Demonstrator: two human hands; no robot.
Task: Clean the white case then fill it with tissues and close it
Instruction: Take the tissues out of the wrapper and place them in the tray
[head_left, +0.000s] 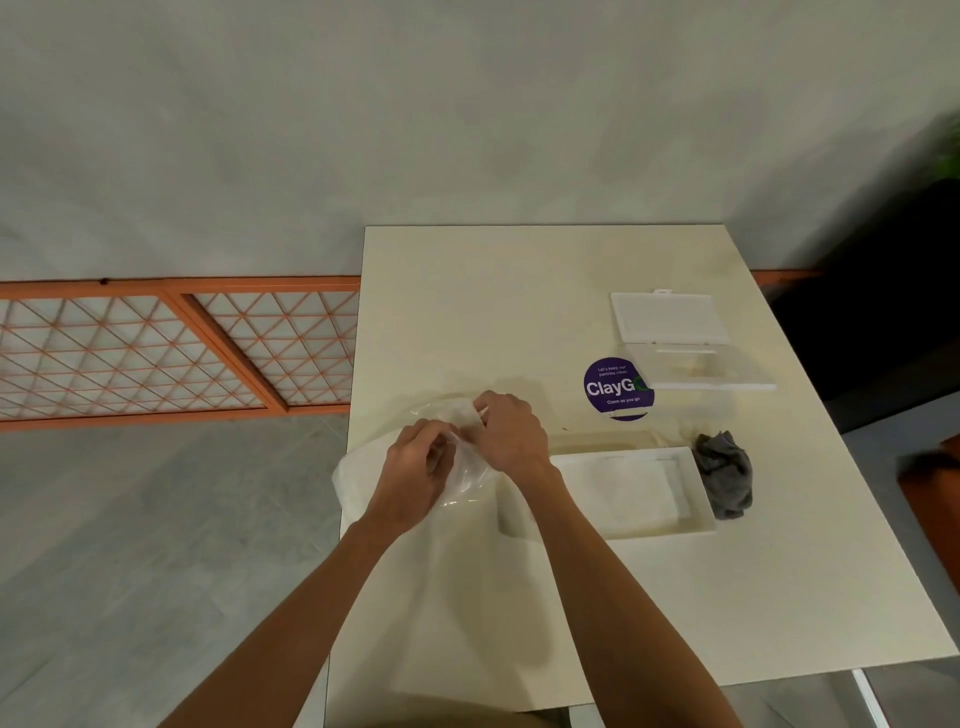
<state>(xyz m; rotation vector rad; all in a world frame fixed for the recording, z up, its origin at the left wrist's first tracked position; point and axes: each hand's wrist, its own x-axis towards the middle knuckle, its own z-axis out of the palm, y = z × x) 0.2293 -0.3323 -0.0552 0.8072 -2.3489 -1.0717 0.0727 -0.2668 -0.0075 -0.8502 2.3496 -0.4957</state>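
Observation:
A clear plastic bag of white tissues (358, 473) lies at the table's left edge. My left hand (415, 467) and my right hand (511, 428) both pinch the bag's top, close together. To the right of my right forearm sits the white case (696, 519), open upward, with a white tissue layer (623, 488) lying flat inside it. A crumpled grey cloth (724, 475) rests against the case's right side. Farther back on the right lies a clear lid-like tray (670, 317) with a second clear part (701, 371) in front of it.
A round purple "ClayGo" sticker (613, 389) is stuck on the cream table (519, 291), behind the case. The table's left edge runs just under the bag. Beyond it are grey floor and an orange lattice panel (156, 353). Dark furniture stands at the right.

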